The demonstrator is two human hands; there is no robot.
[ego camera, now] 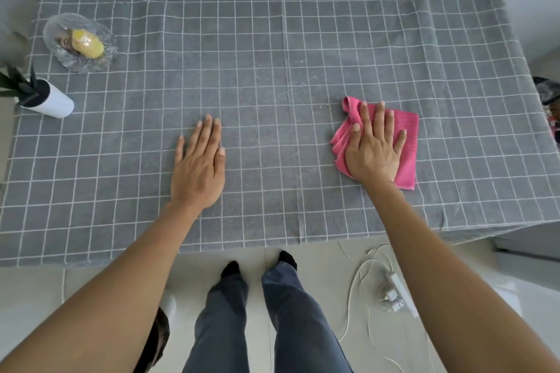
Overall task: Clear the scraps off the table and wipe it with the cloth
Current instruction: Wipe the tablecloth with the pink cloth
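Observation:
A pink cloth lies folded on the table, which is covered by a grey checked tablecloth. My right hand lies flat on the cloth, fingers spread, pressing it onto the table at the right. Flat on the bare tablecloth near the front middle rests my left hand, holding nothing. Faint pale crumbs speckle the tablecloth beyond the cloth.
A clear glass bowl holding a yellow wrapped item stands at the far left. A white pot with a green plant stands at the left edge. On the floor lie a white power strip and cables. A dark object sits beyond the right edge.

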